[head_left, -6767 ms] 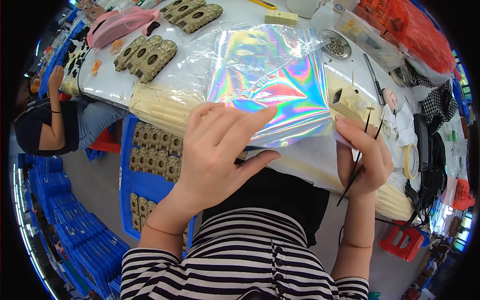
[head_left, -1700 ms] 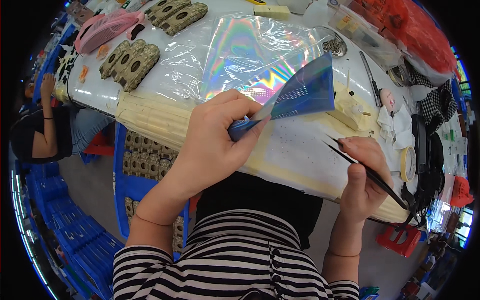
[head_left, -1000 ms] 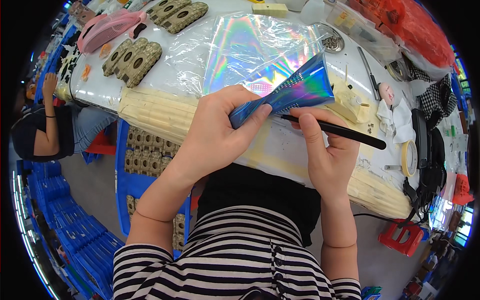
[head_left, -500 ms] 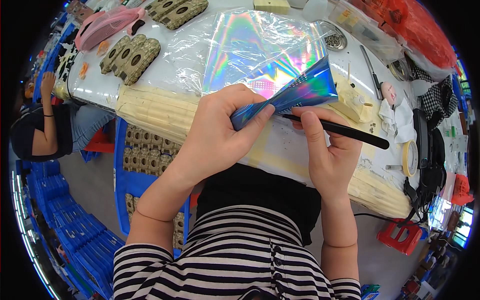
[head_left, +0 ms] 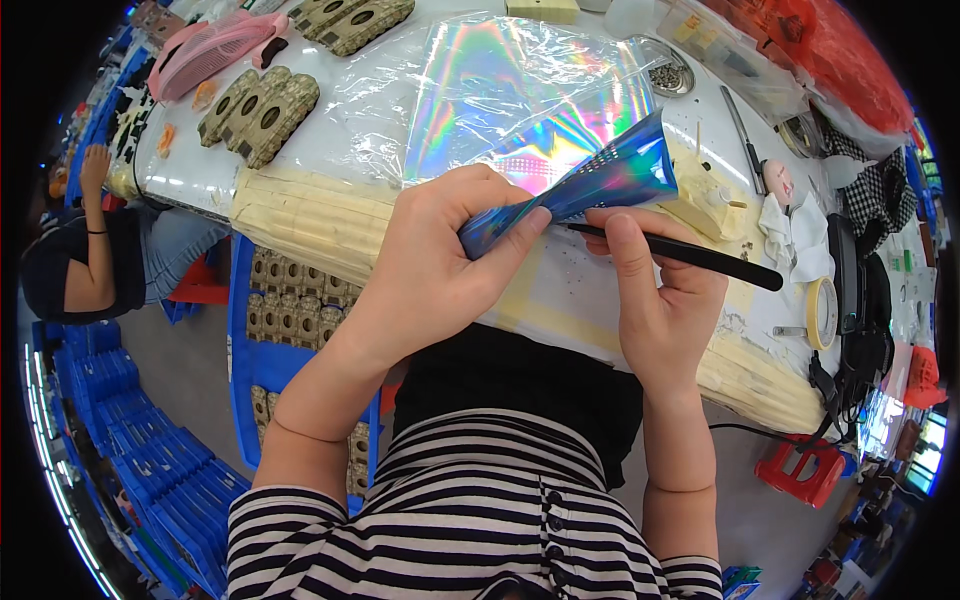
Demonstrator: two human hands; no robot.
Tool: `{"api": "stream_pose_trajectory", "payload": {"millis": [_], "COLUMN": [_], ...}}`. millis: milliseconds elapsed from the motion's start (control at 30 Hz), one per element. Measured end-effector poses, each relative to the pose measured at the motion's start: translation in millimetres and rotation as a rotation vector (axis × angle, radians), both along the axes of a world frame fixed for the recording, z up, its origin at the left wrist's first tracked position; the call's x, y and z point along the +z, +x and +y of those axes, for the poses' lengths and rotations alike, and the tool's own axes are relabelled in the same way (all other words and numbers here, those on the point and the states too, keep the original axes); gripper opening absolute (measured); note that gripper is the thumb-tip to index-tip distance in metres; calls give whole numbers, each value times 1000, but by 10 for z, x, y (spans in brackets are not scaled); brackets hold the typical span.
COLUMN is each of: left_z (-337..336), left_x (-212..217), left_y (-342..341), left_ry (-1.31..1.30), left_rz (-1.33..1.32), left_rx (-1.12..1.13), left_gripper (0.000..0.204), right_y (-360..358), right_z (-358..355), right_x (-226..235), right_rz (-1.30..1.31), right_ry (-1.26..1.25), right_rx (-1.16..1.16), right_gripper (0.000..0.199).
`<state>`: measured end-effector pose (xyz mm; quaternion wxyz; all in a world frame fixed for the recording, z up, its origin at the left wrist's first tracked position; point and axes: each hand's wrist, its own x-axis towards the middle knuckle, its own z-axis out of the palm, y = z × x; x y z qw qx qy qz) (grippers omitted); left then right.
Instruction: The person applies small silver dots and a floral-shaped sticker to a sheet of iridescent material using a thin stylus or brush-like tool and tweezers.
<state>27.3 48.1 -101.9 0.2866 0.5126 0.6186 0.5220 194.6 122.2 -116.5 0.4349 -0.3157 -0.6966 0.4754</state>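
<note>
My left hand (head_left: 440, 260) is closed on a shiny blue holographic sheet (head_left: 625, 178), pinching it between thumb and fingers so that it bunches up and flares out to the right. In my right hand (head_left: 660, 300) is a pair of black tweezers (head_left: 720, 260), gripped between thumb and fingers. Their pointed end lies at the sheet's lower edge, close to my left thumb; whether the tips touch the sheet I cannot tell. Under and beyond my hands a flat holographic sheet (head_left: 440, 125) with clear film over it lies on the white table.
Camouflage-patterned pouches (head_left: 265, 118) and a pink mesh item (head_left: 215, 58) lie at the far left. A metal dish of small pieces (head_left: 675, 80), a yellowish block (head_left: 705, 205) and a tape roll (head_left: 821, 313) are on the right. A blue tray (head_left: 300, 350) stands below; a co-worker (head_left: 95, 255) sits left.
The held sheet has twisted slightly, and its flared end has shifted a little. My right hand and the tweezers have moved slightly right. My left hand keeps its grip.
</note>
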Motion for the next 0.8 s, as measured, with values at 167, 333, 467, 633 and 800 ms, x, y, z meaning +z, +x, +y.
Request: {"api": "stream_pose_trajectory", "payload": {"millis": [167, 333, 467, 633, 800], "left_z": [-3, -7, -16, -13, 18], "left_x": [-18, -3, 0, 13, -97], "left_y": [2, -2, 0, 3, -43], "left_ry": [11, -17, -53, -136, -74], "left_rz": [-2, -14, -46, -132, -147], "left_rx": [-5, 2, 15, 35, 11], "left_gripper": [13, 13, 14, 17, 20], "right_y": [5, 7, 25, 35, 46], "right_z": [-9, -12, -23, 0, 17], "right_x": [4, 5, -6, -45, -2], "right_rz": [33, 53, 96, 89, 18], "right_ry": [-17, -27, -66, 5, 100], "right_rx": [11, 19, 30, 60, 90], "right_gripper": [12, 13, 12, 10, 12]}}
